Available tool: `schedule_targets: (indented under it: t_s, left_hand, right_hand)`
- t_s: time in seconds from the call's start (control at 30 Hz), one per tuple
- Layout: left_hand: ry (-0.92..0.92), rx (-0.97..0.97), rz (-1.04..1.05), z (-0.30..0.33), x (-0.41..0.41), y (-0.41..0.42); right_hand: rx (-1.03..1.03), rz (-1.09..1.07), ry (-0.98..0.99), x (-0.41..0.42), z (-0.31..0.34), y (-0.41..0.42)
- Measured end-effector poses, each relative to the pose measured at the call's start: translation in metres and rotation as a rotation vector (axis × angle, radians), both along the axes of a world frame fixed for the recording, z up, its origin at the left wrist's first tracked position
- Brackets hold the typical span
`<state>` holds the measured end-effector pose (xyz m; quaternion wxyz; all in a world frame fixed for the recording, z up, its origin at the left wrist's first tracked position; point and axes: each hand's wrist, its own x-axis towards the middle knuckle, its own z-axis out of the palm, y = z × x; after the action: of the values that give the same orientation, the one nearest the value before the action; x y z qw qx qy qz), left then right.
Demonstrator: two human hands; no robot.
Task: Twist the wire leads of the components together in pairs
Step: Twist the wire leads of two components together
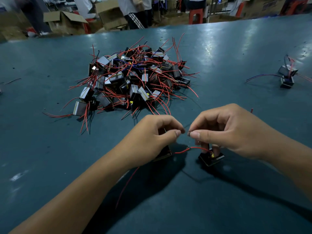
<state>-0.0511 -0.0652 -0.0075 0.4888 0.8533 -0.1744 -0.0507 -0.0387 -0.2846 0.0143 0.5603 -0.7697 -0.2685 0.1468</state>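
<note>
- The left hand [157, 132] and right hand [224, 127] meet above the blue-green table [219, 56], each pinching a thin dark lead end [186, 128] between thumb and forefinger, the tips almost touching.
- Beneath them sit two small black components: one [163, 153] mostly hidden under the left palm, the other [211, 158] just below the right fingers. A pair of red leads [189, 149] runs between the two and looks already joined at the middle, though the joint is too small to be sure.
- To do this step well, I'd say: lay the bare ends side by side, hold one hand firm as the anchor, and roll with the other so the strands wrap evenly rather than kink or snap.
- A long loose red wire [128, 184] trails from the left component toward the person.
- Further out: one big pile of components [133, 78], dozens at least, too tangled to count, and one small cluster [287, 76] of two or three at the far right.
</note>
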Motion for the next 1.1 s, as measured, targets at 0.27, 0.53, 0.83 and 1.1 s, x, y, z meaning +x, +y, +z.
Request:
schedule_targets:
  t_s: [0.27, 0.53, 0.83, 1.1]
  left_hand:
    - [0.04, -0.097, 0.005, 0.0, -0.002, 0.003]
    - [0.054, -0.157, -0.009, 0.0, -0.003, 0.002]
    - [0.027, -0.148, 0.021, -0.003, -0.003, -0.001]
    - [0.001, -0.149, 0.033, -0.002, -0.003, -0.001]
  right_hand:
    - [0.103, -0.212, 0.179, -0.001, -0.007, 0.007]
    - [0.191, -0.311, 0.176, -0.007, -0.009, 0.017]
    - [0.208, -0.334, 0.13, -0.01, -0.012, 0.024]
    - [0.2, -0.356, 0.088, -0.012, -0.014, 0.026]
